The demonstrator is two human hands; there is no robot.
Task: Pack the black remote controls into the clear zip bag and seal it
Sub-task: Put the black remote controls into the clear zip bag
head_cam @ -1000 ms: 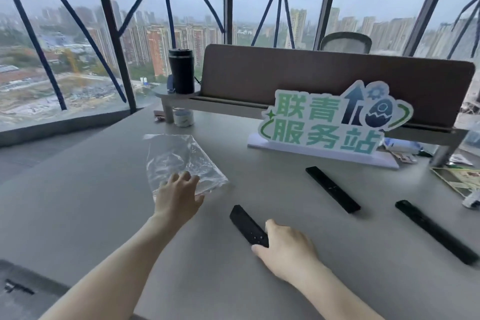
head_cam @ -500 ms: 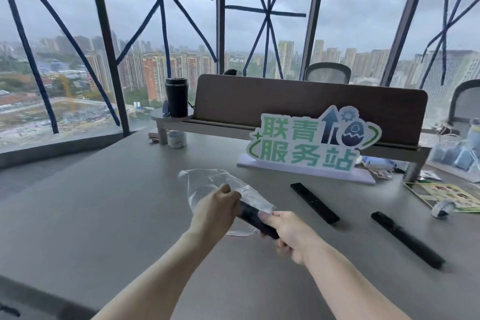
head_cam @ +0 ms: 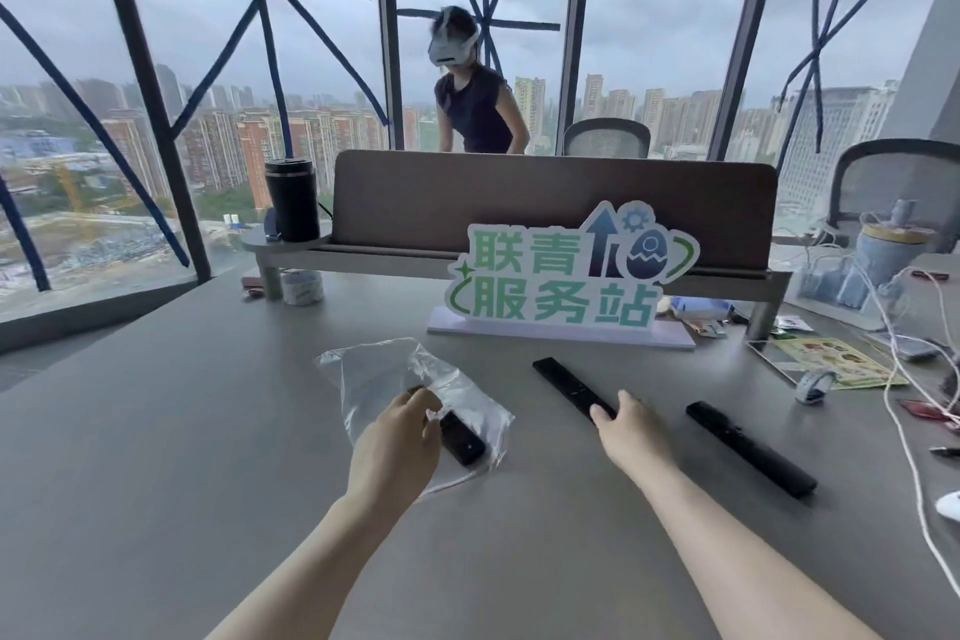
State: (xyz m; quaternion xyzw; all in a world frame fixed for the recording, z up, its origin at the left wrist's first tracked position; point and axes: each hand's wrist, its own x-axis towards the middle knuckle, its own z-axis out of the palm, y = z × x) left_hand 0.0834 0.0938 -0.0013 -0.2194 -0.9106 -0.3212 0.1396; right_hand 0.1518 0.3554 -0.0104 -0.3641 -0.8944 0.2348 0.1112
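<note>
A clear zip bag [head_cam: 395,374] lies crumpled on the grey desk, with one black remote [head_cam: 462,437] inside it near its opening. My left hand [head_cam: 397,437] pinches the bag's near edge. My right hand [head_cam: 626,424], fingers apart, touches the near end of a second black remote [head_cam: 563,387] lying flat at the desk's middle. A third black remote [head_cam: 748,447] lies to the right of that hand, apart from it.
A green-lettered sign [head_cam: 566,276] stands behind the remotes before a brown divider [head_cam: 550,203]. A black tumbler [head_cam: 292,200] sits on a shelf at left. Cables [head_cam: 904,411], a leaflet [head_cam: 836,361] and clutter fill the right side. A person [head_cam: 472,88] wearing a headset stands beyond the divider.
My right hand slid the first remote into the bag, let it go and moved right onto the second remote. My left hand kept hold of the bag. The view tilted up.
</note>
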